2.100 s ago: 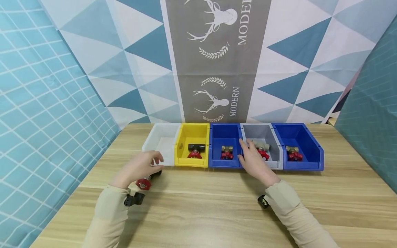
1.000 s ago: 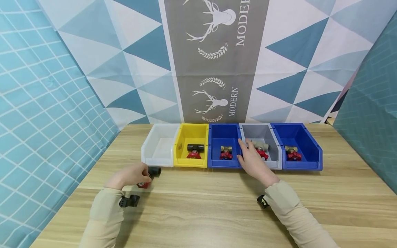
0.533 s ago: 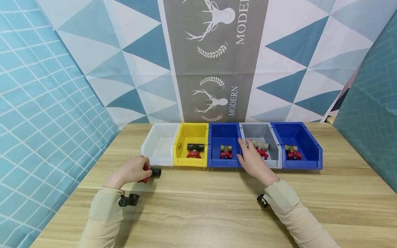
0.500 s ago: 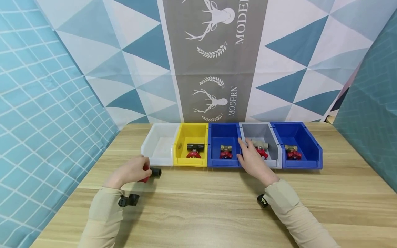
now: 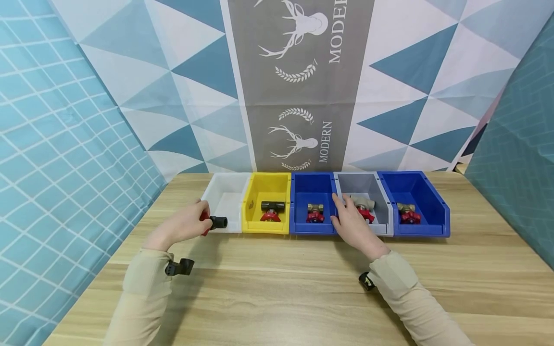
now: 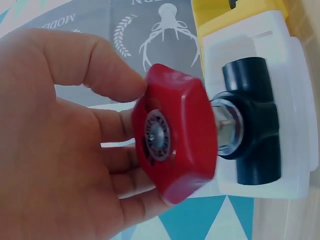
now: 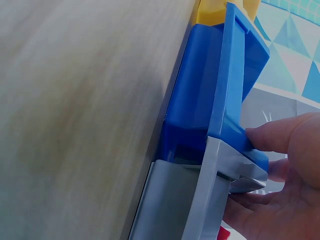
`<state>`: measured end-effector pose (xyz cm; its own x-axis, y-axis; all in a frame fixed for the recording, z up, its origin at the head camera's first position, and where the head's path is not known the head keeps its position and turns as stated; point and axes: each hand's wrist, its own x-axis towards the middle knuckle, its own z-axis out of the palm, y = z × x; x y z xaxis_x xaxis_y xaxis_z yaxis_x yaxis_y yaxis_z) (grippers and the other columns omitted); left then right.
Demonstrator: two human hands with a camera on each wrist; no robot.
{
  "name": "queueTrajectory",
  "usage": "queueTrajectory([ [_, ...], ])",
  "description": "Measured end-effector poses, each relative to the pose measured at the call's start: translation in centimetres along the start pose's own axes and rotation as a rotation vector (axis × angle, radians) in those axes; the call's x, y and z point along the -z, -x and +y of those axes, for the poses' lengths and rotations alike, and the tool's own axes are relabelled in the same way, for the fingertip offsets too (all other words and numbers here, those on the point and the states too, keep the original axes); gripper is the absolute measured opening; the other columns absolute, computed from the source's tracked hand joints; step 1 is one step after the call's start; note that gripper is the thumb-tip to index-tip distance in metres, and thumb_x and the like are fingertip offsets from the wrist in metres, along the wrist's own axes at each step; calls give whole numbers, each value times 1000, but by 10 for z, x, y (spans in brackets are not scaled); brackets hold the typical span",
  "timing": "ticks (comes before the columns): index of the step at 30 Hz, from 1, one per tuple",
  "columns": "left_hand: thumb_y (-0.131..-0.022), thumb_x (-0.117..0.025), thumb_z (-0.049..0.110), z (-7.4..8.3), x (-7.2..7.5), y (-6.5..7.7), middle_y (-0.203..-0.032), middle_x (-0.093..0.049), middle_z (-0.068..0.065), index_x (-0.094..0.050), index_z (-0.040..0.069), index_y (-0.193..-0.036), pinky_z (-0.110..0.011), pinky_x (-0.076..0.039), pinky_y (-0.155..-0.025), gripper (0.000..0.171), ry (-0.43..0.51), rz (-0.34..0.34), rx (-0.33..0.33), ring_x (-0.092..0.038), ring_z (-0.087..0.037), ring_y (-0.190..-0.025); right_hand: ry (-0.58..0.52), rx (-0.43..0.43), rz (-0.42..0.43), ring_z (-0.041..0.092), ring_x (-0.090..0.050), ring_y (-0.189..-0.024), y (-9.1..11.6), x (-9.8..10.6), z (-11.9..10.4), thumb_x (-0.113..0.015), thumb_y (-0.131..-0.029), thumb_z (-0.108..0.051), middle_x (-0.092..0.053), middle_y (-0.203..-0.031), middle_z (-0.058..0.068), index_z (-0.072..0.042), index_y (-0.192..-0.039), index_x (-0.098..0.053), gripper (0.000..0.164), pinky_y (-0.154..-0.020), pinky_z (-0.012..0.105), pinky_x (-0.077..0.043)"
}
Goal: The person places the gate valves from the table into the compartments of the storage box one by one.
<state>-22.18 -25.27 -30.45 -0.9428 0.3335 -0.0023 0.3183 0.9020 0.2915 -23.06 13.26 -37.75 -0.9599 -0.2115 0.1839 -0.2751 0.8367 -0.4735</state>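
My left hand (image 5: 185, 222) grips a stop valve by its red handwheel (image 6: 175, 135), thumb on one side and fingers on the other. The valve's black tee-shaped body (image 6: 252, 120) points away from the palm, raised above the table in front of the white bin (image 5: 227, 204). My right hand (image 5: 352, 223) rests at the join of the middle blue bin (image 5: 313, 185) and the grey bin (image 5: 361, 180). In the right wrist view its thumb (image 7: 270, 135) touches the blue rim, and its other fingers are partly hidden behind the bin walls.
Valves with red handwheels lie in the other bins: a black one (image 5: 272, 210) in the yellow bin (image 5: 270, 182), a brass one (image 5: 315, 213), a beige one (image 5: 363, 205) and another brass one (image 5: 409, 214) in the right blue bin (image 5: 433, 233). Patterned cloth hangs behind the wooden table (image 5: 303, 288).
My left hand has come down to the black valve on the table, taken its red handwheel and lifted it up toward the white bin. The right hand has stayed at the bins.
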Motion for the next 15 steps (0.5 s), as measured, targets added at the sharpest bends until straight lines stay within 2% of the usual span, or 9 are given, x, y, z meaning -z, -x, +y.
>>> queueTrajectory([
  [9,-78,-51,9,0,-2,-21,-80,-44,-8,-50,6,-81,-29,-34,-57,5,13,90,-43,-41,-19,-64,0,-1,4,44,-40,-120,1,-1,1,-50,-92,-14,-17,-143,30,0,-142,-20,60,-91,53,-40],
  [15,-80,-51,10,-3,-5,-34,-84,-45,-10,-53,5,-84,-31,-37,-60,7,9,102,-29,-44,-20,-68,5,7,9,44,-41,-120,0,-1,2,-50,-92,-14,-17,-142,30,0,-142,-20,60,-90,53,-40],
])
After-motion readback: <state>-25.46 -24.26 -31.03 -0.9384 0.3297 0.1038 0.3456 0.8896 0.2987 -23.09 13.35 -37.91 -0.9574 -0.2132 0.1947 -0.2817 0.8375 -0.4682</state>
